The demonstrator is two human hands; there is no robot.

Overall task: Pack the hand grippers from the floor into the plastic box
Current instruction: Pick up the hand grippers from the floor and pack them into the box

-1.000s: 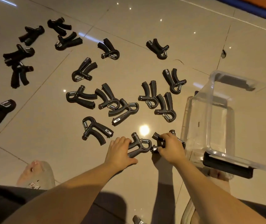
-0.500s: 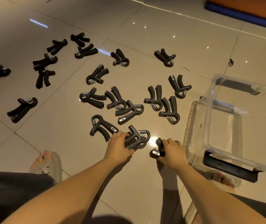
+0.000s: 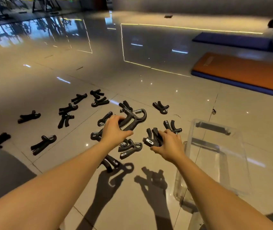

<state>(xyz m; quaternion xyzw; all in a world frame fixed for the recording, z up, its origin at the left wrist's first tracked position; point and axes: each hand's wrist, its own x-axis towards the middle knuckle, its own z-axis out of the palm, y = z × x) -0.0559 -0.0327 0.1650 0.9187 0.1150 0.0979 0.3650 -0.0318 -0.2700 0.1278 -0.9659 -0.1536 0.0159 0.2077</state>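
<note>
Lying lower right of the nearer right hand (image 3: 169, 145), the plastic box (image 3: 215, 156) is apparently empty; each hand, the left hand (image 3: 114, 130) included, is clenched on a hand gripper (image 3: 132, 118).

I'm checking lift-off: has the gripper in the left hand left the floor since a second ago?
Yes. The left hand now holds its hand gripper raised above the floor tiles, where its shadow falls separately.

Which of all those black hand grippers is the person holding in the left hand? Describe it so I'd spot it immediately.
Start at the clear plastic box on the right, then look left past the right hand to the left hand. The gripper it holds is raised above the floor, silver spring coil uppermost, and looks larger than those lying around it.
</note>
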